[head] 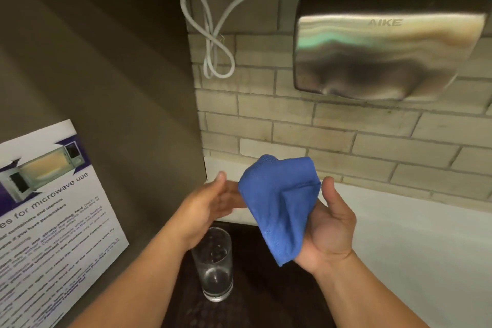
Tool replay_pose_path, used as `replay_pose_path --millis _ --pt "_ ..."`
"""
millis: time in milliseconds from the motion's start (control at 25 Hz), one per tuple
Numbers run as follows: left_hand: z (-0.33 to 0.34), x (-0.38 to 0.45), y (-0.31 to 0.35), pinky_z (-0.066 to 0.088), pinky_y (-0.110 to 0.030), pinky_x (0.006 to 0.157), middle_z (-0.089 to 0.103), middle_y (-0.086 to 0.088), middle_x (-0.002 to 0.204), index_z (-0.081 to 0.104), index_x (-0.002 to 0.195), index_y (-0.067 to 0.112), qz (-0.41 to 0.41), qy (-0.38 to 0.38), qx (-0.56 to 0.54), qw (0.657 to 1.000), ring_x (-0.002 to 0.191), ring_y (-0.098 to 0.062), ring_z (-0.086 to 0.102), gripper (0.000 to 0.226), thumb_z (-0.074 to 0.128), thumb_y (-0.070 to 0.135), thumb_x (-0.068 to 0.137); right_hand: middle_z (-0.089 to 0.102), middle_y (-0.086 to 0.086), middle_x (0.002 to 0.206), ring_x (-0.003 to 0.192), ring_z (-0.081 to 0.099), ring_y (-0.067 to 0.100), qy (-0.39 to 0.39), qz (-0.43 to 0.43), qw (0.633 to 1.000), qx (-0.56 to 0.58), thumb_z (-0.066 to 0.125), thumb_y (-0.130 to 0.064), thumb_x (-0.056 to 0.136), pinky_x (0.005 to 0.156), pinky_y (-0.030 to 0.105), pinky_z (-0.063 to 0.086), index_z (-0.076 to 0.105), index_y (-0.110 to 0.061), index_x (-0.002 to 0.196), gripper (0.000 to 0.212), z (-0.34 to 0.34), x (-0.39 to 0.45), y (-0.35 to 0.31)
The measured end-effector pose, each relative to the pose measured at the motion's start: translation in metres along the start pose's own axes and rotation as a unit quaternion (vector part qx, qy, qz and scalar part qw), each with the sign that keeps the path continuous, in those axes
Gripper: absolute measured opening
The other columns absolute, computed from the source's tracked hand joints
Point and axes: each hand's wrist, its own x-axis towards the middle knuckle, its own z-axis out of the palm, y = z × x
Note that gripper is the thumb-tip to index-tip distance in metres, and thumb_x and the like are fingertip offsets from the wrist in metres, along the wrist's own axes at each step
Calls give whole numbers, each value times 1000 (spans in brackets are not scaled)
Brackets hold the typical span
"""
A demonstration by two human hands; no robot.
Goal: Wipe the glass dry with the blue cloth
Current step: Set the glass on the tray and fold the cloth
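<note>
A clear drinking glass point(215, 266) stands upright on a dark perforated mat point(266, 298), below my hands. A blue cloth point(279, 202) lies draped over the palm and fingers of my right hand point(330, 231), whose thumb points up beside it. My left hand point(210, 205) hovers above the glass with fingers stretched flat toward the cloth's left edge; whether they touch it is unclear. Neither hand touches the glass.
A steel hand dryer point(383, 48) hangs on the brick wall above right, with a looped white cable point(213, 42) to its left. A microwave notice point(48, 216) is on the left panel. A white counter point(426, 247) runs to the right.
</note>
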Motion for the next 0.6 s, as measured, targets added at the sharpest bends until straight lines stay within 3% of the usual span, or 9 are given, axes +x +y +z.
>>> replay_pose_path --millis 80,200,280,360,440,520,600 --pt "21 13 27 55 -48 96 77 -23 115 72 122 2 21 -2 -38 999 108 -34 70 58 55 48 93 58 26 139 127 56 42 -20 -9 999 -35 84 -44 69 106 52 45 58 1 137 85 8 2 -2" --pt "43 26 47 59 -50 85 77 -18 108 68 120 -6 53 13 -53 997 103 -37 70 38 70 21 92 41 36 154 144 38 50 -21 -21 996 -82 79 -44 76 122 60 23 42 9 146 96 10 -2 -16" --pt "55 30 53 61 -46 75 79 -11 98 68 114 -5 65 -9 -47 997 94 -30 73 31 72 16 92 50 34 148 140 46 47 -16 -22 989 -145 75 -44 79 116 56 38 51 8 141 84 5 -9 -38" --pt "69 33 58 58 -37 63 78 -1 87 72 100 9 73 -51 -32 995 81 -19 72 19 74 20 85 61 29 139 132 56 44 26 -14 972 -233 68 -38 84 103 48 52 60 8 132 66 -4 -17 -67" --pt "87 33 61 54 -32 57 75 5 81 73 86 23 84 -114 -6 990 74 -14 69 4 74 21 83 63 32 129 121 59 49 80 -9 944 -319 65 -28 85 100 55 49 56 18 124 62 -13 -26 -97" --pt "109 31 62 51 -29 54 75 8 77 72 82 28 92 -167 22 981 69 -12 67 8 73 20 84 66 23 108 101 62 41 137 6 907 -399 74 -20 75 89 52 48 59 7 118 53 -20 -39 -125" --pt "132 30 61 51 -26 48 74 10 73 69 83 25 89 -208 41 973 63 -10 66 8 72 18 84 75 14 98 92 71 33 144 54 870 -468 81 -14 66 83 50 55 67 -5 115 52 -26 -53 -146"
